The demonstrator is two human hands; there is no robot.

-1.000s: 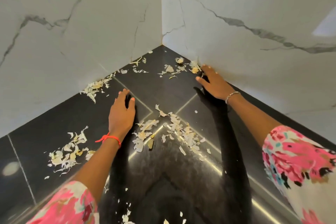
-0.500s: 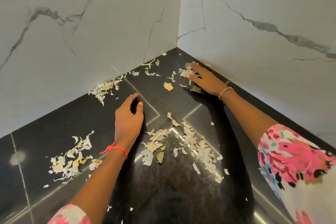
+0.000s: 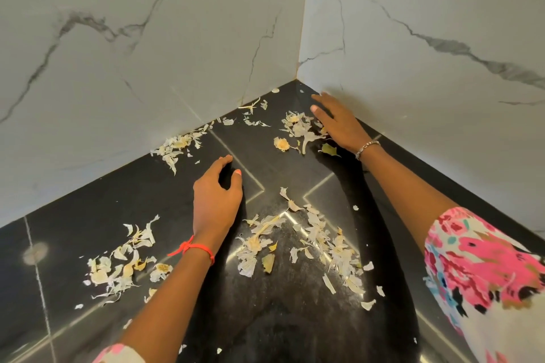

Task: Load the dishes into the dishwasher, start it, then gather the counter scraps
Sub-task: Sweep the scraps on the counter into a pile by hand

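Pale, papery peel scraps lie scattered over a glossy black counter (image 3: pixel 88 209). One heap of scraps (image 3: pixel 298 127) sits near the corner, and my right hand (image 3: pixel 339 124) rests flat on the counter right beside it, fingers straight and spread toward the corner. My left hand (image 3: pixel 216 200) stands on its edge in the middle of the counter, fingers loosely bent, holding nothing. A larger heap (image 3: pixel 318 244) lies between my forearms. Another heap (image 3: pixel 124 262) lies left of my left wrist, and a fourth heap (image 3: pixel 177 144) hugs the left wall.
Two white marble-look walls (image 3: pixel 147 53) meet in a corner behind the counter and close it off at the back and right. A dark green leaf bit (image 3: pixel 329 150) lies by my right wrist.
My right hand slid along the right wall toward the corner and swept the scraps there leftward into a tighter heap. My left hand stayed nearly where it was.
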